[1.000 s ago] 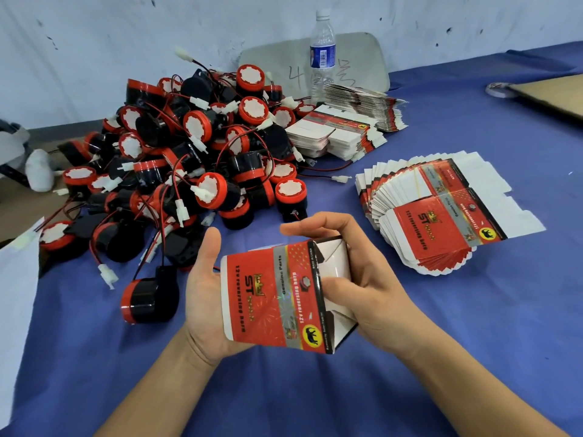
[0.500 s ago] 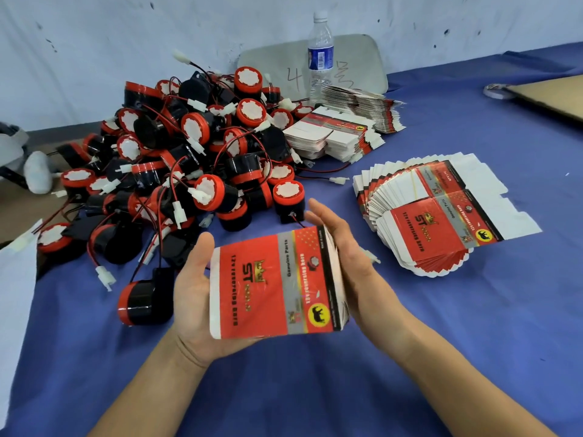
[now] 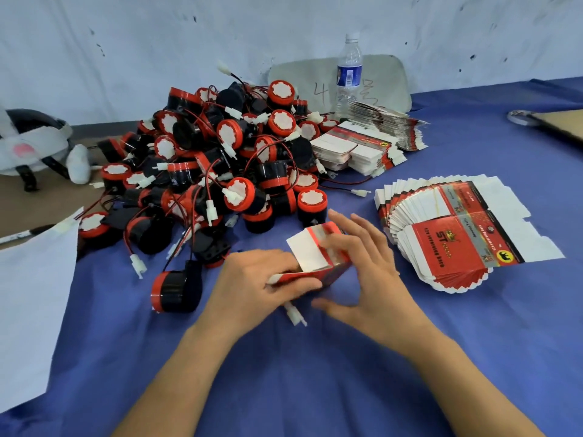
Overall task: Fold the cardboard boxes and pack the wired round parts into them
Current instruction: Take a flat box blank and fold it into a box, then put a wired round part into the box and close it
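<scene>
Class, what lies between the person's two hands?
A partly folded red cardboard box, gripped by the left hand and touched by the right hand; the head view shows it.

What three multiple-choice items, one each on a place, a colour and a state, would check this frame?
1. Where does the water bottle stand?
A. At the far edge of the table cloth
B. Lying on the pile of round parts
C. On the fanned stack of flat boxes

2. What colour is the table cloth?
A. Green
B. Blue
C. Yellow

3. How is the box between the hands?
A. Lying flat and untouched
B. Gripped by the left hand, a white flap raised
C. Closed and set aside on the pile

Answers:
1 A: it stands upright at the far edge.
2 B: blue cloth shows all around the hands.
3 B: the left hand's fingers curl round the box, while the right hand touches it with straight fingers.
</scene>
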### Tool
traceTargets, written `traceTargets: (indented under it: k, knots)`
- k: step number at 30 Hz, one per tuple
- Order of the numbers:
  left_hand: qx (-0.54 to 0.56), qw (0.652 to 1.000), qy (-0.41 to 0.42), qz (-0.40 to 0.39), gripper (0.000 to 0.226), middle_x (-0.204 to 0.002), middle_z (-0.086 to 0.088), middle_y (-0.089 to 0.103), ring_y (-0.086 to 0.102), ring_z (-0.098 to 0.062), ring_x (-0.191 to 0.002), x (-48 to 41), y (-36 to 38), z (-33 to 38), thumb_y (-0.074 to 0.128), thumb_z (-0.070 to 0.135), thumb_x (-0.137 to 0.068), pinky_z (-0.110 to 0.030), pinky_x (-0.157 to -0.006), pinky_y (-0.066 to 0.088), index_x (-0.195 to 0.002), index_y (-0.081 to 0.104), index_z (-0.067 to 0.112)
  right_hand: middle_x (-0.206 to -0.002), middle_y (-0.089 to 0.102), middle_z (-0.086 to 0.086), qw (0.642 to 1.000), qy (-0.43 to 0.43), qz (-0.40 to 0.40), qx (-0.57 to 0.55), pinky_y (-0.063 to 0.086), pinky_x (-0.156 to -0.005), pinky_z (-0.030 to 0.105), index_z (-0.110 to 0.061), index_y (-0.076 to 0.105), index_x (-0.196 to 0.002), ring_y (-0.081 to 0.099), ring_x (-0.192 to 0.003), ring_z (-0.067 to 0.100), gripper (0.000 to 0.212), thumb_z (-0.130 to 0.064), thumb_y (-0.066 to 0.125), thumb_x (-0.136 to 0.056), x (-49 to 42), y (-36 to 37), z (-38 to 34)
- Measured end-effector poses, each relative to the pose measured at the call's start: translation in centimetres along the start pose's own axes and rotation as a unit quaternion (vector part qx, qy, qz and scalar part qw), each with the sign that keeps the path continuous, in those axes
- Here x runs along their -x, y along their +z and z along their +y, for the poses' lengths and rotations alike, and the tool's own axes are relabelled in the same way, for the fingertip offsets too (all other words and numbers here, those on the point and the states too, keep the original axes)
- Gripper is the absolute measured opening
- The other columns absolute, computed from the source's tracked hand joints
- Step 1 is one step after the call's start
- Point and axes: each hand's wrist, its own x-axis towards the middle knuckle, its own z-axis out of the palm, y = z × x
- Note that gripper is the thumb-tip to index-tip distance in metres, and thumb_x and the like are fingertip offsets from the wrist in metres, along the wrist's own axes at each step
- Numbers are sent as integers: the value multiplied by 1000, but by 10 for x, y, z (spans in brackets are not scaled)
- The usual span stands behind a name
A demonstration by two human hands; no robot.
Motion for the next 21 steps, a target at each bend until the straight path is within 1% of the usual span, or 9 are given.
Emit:
traceTargets:
  k: [3, 6, 7, 10, 12, 14, 16, 18, 21]
  knots:
    - [-8, 998, -32, 49, 49, -63, 5, 65, 54, -7, -58, -1, -4, -2, 59, 54, -82, -23, -56, 41, -67, 68, 9, -133, 45, -16, 998, 7, 57, -27, 40, -97, 47, -34, 38, -100, 46, -121, 20, 61, -25, 86, -64, -2, 2, 2]
    - [-43, 962, -215, 164, 30, -78, 10, 65, 61, -10, -78, -3, -16, -11, 55, 40, -89, -26, -67, 46, -82, 69, 14, -109, 47, -15, 987, 86, 101, -87, 47, -87, 48, -43, 36, -104, 51, -101, 21, 68, -20, 87, -66, -2, -2, 8]
    - [-117, 941, -282, 144, 26, -92, 5, 66, 59, -19, -91, -2, -20, -18, 54, 36, -91, -32, -73, 46, -96, 69, 15, -109, 46, -15, 982, 120, 100, -108, 47, -90, 47, -46, 35, -111, 50, -104, 20, 72, -21, 87, -67, -2, -3, 9]
    - [-334, 854, -387, -96, 52, -140, -5, 45, 41, -32, -125, 2, -26, -34, 54, 29, -91, -41, -97, 34, -141, 44, 23, -110, 44, -13, 973, 197, 59, -104, 40, -101, 42, -41, 31, -133, 44, -115, 20, 89, -27, 85, -64, -3, -8, 13]
    - [-363, 840, -366, -171, 58, -152, 0, 31, 34, -30, -133, 6, -27, -38, 50, 27, -90, -40, -103, 28, -146, 35, 32, -105, 40, -20, 976, 213, -4, -54, 33, -104, 37, -34, 26, -141, 38, -116, 17, 98, -28, 86, -63, -3, -9, 15]
    - [-369, 837, -350, -202, 53, -156, 2, 24, 32, -30, -134, 6, -29, -39, 47, 26, -91, -41, -103, 27, -142, 39, 38, -106, 36, -27, 973, 217, -65, -40, 25, -106, 34, -42, 18, -143, 31, -113, 8, 107, -29, 88, -62, -2, -9, 14]
    - [-385, 828, -349, -212, 49, -154, 4, 27, 37, -33, -129, 5, -31, -40, 48, 27, -91, -41, -101, 29, -138, 44, 42, -116, 39, -23, 970, 212, -106, -56, 18, -105, 29, -54, 9, -140, 27, -115, 2, 117, -44, 89, -55, 0, -8, 14]
    - [-374, 840, -348, -182, 53, -149, 5, 35, 41, -33, -123, 4, -32, -41, 54, 25, -88, -42, -98, 29, -137, 45, 44, -126, 43, -21, 970, 196, -110, -93, 16, -106, 27, -57, 9, -138, 28, -126, 1, 117, -65, 83, -49, 0, -9, 13]
    - [-160, 942, -293, 23, 54, -131, 13, 54, 52, -17, -115, -1, -31, -30, 60, 18, -81, -33, -95, 36, -132, 53, 36, -117, 54, -16, 969, 144, -48, -195, 37, -95, 21, -48, 25, -138, 53, -109, 6, 92, -63, 68, -58, -1, -14, 10]
